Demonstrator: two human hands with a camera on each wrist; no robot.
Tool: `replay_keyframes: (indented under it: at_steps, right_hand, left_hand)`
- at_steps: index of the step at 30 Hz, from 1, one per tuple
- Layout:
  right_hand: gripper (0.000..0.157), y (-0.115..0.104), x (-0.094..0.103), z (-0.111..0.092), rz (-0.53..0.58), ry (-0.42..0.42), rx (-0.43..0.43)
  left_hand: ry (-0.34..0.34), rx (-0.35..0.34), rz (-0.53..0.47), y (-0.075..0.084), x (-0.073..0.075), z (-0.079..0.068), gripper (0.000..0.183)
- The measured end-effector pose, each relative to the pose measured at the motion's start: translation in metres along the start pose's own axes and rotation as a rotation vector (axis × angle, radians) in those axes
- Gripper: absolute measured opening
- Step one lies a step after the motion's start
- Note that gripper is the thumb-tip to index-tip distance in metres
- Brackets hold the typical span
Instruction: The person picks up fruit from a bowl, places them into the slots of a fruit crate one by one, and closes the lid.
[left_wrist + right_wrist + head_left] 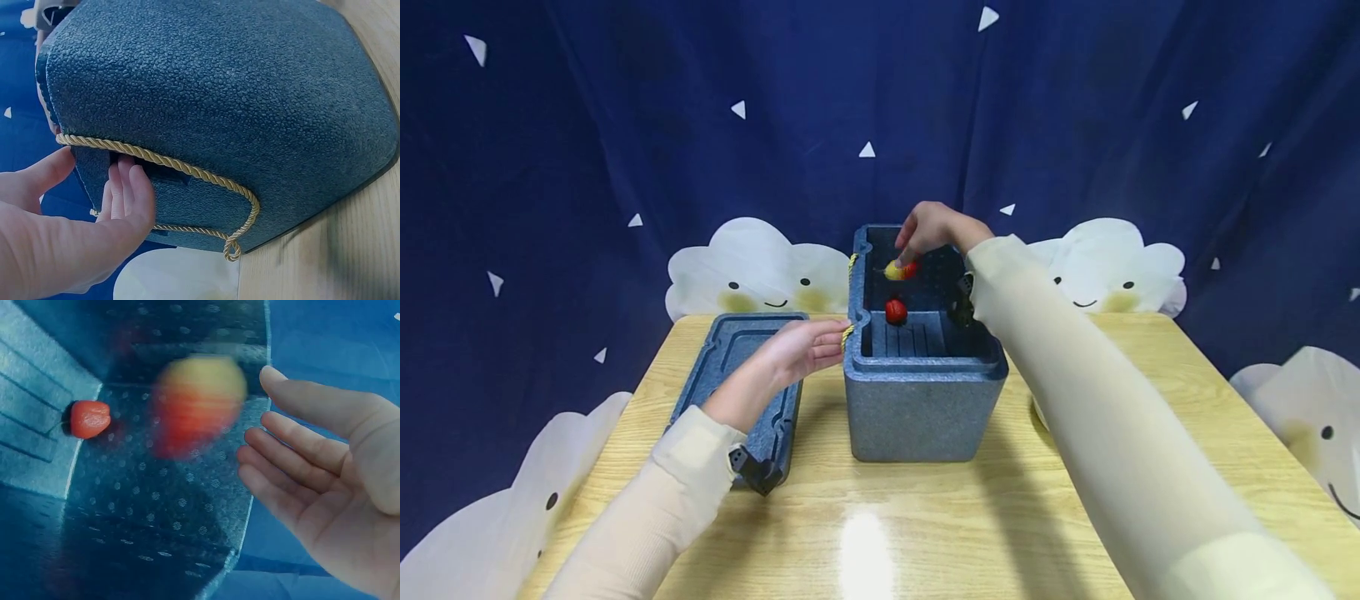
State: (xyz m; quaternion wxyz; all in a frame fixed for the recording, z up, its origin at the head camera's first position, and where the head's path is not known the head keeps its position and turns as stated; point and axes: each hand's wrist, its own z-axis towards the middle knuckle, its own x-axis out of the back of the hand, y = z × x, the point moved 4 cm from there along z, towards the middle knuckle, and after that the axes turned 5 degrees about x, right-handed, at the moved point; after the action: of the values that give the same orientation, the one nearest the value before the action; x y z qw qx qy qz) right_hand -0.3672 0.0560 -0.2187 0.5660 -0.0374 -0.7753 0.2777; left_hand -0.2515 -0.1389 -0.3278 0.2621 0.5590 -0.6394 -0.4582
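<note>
A blue-grey foam box stands without its lid on the table. My right hand is over its opening. In the right wrist view the fingers are spread, apart from a blurred yellow-and-red, mango-like fruit in mid-air inside the box. The head view shows this fruit just below the fingertips. A small red, pepper-like piece with a thin stem lies on the box floor. My left hand is at the box's side, fingertips at a recess and thumb touching the gold rope.
The box's lid lies on the wooden table left of the box. A pale rounded object, mostly hidden by my right sleeve, sits to the right. Behind hangs a dark blue curtain with clouds and white triangles.
</note>
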Motion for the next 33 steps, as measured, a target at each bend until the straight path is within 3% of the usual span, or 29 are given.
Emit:
replay_keyframes:
  at_steps: [3,6,14,28,33]
  right_hand:
    - [0.039,0.003,0.005,-0.002,0.028,0.016,0.018]
    - [0.040,0.002,0.011,-0.008,0.054,0.033,0.091]
    - [0.034,0.012,0.015,-0.048,0.158,0.095,0.260]
    - [0.031,0.094,-0.017,-0.118,0.278,0.272,0.312]
    - [0.037,0.129,-0.031,-0.138,0.297,0.272,0.282]
  left_hand:
    - [0.005,0.004,0.005,-0.001,0.000,0.001,0.018]
    - [0.005,0.005,0.000,-0.002,0.000,0.001,0.020]
    - [0.007,-0.003,-0.008,-0.001,0.001,0.000,0.020]
    - [-0.021,-0.018,-0.010,-0.003,0.002,0.003,0.014]
    - [-0.034,-0.027,-0.034,-0.002,0.002,0.004,0.013]
